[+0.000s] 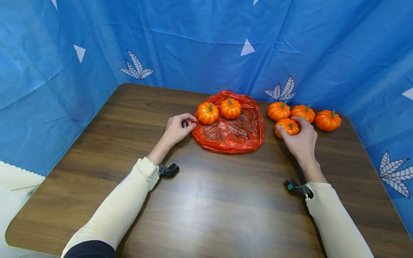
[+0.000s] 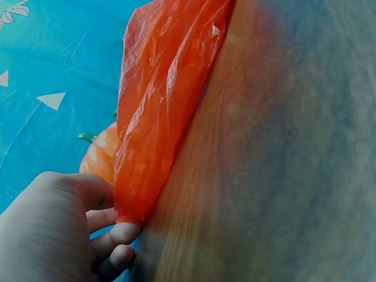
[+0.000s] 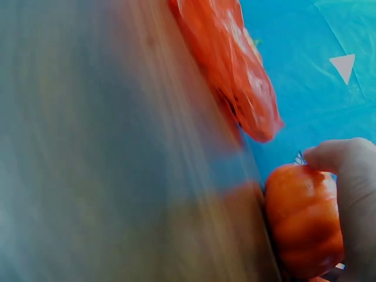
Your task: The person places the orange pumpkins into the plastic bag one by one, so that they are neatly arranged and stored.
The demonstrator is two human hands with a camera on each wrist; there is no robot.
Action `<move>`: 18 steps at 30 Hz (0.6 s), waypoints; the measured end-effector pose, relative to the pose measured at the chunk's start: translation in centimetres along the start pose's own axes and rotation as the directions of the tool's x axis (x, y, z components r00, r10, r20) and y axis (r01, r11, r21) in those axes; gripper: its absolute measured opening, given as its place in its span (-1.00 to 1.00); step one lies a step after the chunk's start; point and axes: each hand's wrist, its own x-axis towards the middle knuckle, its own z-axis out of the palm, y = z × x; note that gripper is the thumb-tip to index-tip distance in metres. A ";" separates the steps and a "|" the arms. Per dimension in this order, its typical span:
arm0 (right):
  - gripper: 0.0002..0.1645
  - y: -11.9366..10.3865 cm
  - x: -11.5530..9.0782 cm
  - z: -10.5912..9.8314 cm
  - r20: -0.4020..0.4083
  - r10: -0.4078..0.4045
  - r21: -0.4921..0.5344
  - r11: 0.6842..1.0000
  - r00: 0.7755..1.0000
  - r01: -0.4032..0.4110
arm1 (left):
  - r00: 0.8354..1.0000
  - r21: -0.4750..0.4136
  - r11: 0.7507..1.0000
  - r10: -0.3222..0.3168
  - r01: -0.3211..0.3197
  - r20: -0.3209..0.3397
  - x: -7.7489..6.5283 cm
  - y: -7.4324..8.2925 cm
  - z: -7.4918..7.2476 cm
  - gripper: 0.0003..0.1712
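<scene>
A red plastic bag (image 1: 222, 138) lies spread with its mouth facing up, and two small orange pumpkins (image 1: 208, 113) with green stems sit inside its far left part. My left hand (image 1: 178, 128) pinches the bag's left rim; in the left wrist view the red film (image 2: 158, 129) runs up from the fingertips. To the right of the bag, my right hand (image 1: 302, 138) holds another small pumpkin (image 1: 288, 127) between thumb and fingers. The right wrist view shows the thumb on the side of this pumpkin (image 3: 305, 220); its underside is hidden there.
Three more pumpkins stand in a row behind and right of my right hand: one at left (image 1: 278, 111), a middle one (image 1: 303, 113) and a right one (image 1: 327, 120) near the table's far right corner. A blue cloth (image 1: 200, 43) hangs behind the brown wooden table (image 1: 206, 200).
</scene>
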 end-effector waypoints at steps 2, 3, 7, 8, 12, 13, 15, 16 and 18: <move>-0.14 0.0 -0.1 0.3 0.031 -0.013 -0.009 1.000 0.999 0.014 | 1.000 -0.001 1.000 -0.002 0.002 0.002 0.0 0.0 0.0 -0.90; -0.12 0.0 -0.2 0.5 0.042 -0.019 -0.011 1.000 0.999 0.020 | 1.000 -0.001 1.000 -0.002 0.002 0.002 0.0 -0.1 0.1 -0.89; -0.11 0.1 -0.3 0.7 0.056 -0.025 -0.006 1.000 0.998 0.025 | 1.000 0.001 1.000 -0.005 0.005 0.005 0.0 0.0 0.0 -0.89; -0.11 0.1 -0.3 0.8 0.055 -0.022 -0.005 1.000 0.998 0.023 | 1.000 0.001 1.000 -0.005 0.005 0.006 0.0 0.0 0.0 -0.89; -0.10 0.1 -0.3 0.9 0.039 -0.026 0.003 1.000 0.999 0.026 | 1.000 0.000 1.000 -0.007 0.007 0.010 -0.1 0.1 -0.1 -0.88; -0.10 0.1 -0.3 0.9 0.032 -0.027 0.008 1.000 0.999 0.027 | 1.000 -0.001 1.000 -0.007 0.007 0.011 -0.1 0.1 -0.1 -0.88; -0.08 0.0 -0.2 1.0 0.018 -0.029 0.018 0.999 0.999 0.028 | 1.000 0.000 1.000 -0.007 0.007 0.010 -0.1 0.1 -0.1 -0.88; -0.07 0.0 -0.2 1.0 0.011 -0.026 0.023 0.999 1.000 0.026 | 1.000 0.002 1.000 -0.008 0.008 0.010 -0.1 0.1 -0.1 -0.88; -0.04 0.0 -0.2 1.0 -0.008 -0.018 0.038 0.999 1.000 0.019 | 1.000 0.004 1.000 -0.008 0.008 0.010 -0.1 0.1 -0.1 -0.88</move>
